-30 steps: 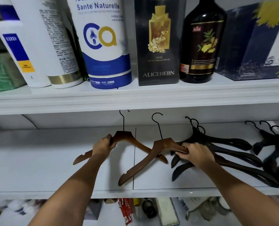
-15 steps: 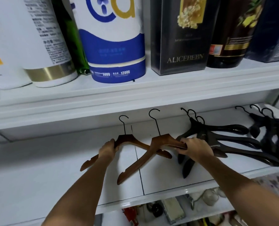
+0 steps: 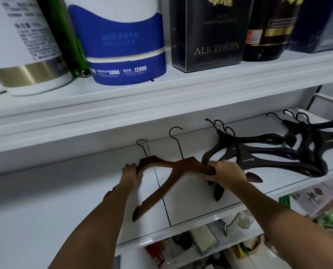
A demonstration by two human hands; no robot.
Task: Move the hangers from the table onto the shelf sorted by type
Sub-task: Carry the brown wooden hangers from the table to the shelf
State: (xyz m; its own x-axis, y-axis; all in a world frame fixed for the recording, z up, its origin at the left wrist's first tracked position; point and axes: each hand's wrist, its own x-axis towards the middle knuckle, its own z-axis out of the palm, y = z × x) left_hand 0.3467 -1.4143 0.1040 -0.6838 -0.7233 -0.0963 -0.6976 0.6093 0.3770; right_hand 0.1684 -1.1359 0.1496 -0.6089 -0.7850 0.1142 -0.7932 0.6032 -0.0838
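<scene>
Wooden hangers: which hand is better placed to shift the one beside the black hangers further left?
Right, probably. The right hand grips the right wooden hanger, the one beside the black hangers. The left hand holds the left wooden hanger, on the far side from them.

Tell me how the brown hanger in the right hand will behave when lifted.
The brown hanger, gripped by the right hand at one arm, looks wooden, likely stiff. Held off-centre, its free arm may swing down. It overlaps the second brown hanger in the left hand, so they could catch.
</scene>
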